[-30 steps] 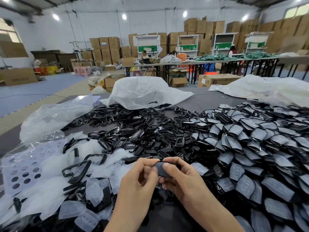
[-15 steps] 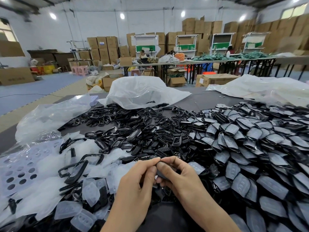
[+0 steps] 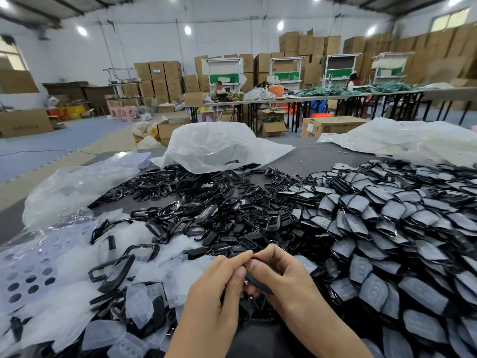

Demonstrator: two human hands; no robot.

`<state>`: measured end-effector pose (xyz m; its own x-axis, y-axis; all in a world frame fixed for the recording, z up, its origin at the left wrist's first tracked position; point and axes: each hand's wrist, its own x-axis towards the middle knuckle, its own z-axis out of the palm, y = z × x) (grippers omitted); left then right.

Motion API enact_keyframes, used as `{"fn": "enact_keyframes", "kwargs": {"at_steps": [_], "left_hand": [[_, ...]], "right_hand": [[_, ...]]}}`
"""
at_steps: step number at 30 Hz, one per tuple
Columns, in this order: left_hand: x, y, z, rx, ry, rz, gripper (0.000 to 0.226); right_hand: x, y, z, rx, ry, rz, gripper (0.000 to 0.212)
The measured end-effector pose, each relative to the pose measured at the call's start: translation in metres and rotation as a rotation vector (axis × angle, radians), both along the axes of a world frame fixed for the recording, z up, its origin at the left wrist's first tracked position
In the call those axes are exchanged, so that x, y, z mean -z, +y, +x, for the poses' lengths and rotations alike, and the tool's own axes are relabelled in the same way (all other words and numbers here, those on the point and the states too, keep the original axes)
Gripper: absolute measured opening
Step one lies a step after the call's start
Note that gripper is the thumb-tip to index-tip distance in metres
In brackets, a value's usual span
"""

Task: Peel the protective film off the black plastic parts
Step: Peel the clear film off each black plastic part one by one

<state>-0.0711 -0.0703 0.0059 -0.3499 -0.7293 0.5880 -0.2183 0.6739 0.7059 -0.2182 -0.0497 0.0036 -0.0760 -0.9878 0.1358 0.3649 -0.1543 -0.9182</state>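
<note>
My right hand (image 3: 284, 277) grips a small black plastic part (image 3: 258, 281) at the table's near edge, its fingers curled round it. My left hand (image 3: 222, 285) meets it from the left, fingertips pinching at the part's top edge; whether they hold film is hidden. To the right lies a big heap of black parts with cloudy film on them (image 3: 387, 223). Bare black frames and parts (image 3: 206, 202) are spread across the middle. Peeled translucent films (image 3: 77, 293) are piled on the left.
A white plastic bag (image 3: 219, 148) lies at the table's far middle, a clear bag (image 3: 77, 187) at the left, more white sheeting (image 3: 413, 140) at the far right. Beyond stand long tables, cardboard boxes and seated people.
Both hands have sunk slightly toward me and closed tighter together over the part, which is now turned more edge-on and mostly covered by the fingers.
</note>
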Motion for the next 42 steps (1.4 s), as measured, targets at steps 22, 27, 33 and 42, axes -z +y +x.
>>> {"fn": "enact_keyframes", "kwargs": {"at_steps": [22, 27, 33, 42], "left_hand": [[0.001, 0.009, -0.001, -0.106, -0.251, -0.208, 0.029], [0.001, 0.004, 0.002, -0.157, -0.061, 0.026, 0.023], [-0.005, 0.001, -0.004, -0.017, 0.146, 0.354, 0.025], [0.003, -0.006, -0.001, -0.063, 0.128, 0.356, 0.037]], "right_hand": [[-0.002, -0.005, -0.004, 0.200, -0.209, 0.173, 0.037], [-0.005, -0.001, -0.002, 0.147, -0.166, 0.165, 0.028], [0.000, 0.000, 0.005, 0.075, -0.034, 0.072, 0.017], [0.002, 0.003, 0.007, 0.106, 0.160, 0.034, 0.017]]}}
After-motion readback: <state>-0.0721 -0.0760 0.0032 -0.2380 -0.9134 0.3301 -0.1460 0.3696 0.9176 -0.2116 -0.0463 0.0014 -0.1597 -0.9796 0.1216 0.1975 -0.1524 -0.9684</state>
